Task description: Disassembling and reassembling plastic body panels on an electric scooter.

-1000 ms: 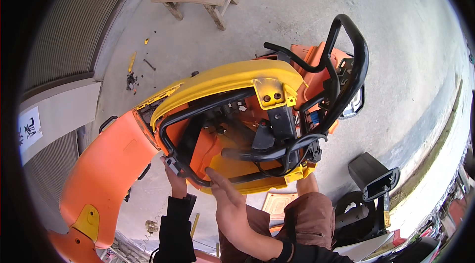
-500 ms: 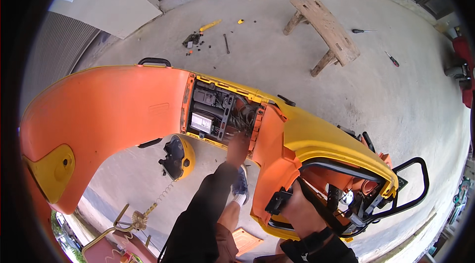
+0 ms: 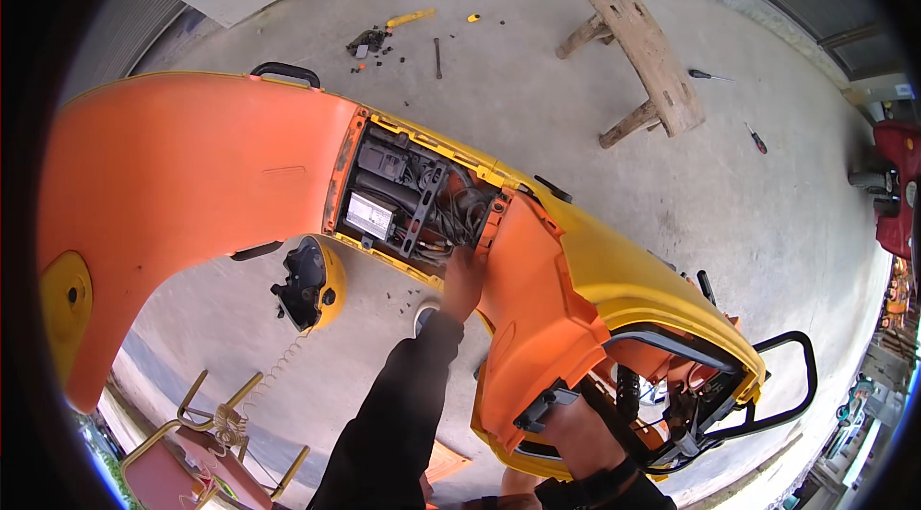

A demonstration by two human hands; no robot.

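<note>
Our orange-and-yellow scooter [image 3: 530, 265] spans the concrete floor [image 3: 767, 222]. Left to right: its open bay [image 3: 342, 176] with wires [image 3: 468, 217]; our left hand [image 3: 462, 282] at the near edge, fingers hidden, grip untellable; our right hand [image 3: 578, 428] against a black fitting [image 3: 543, 407], grip equally unclear. Steadying there, we'd best keep wires unpinched.

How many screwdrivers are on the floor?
2: a dark screwdriver right of the wooden bench, and a red-and-black screwdriver farther right. Others may be hidden.
</note>
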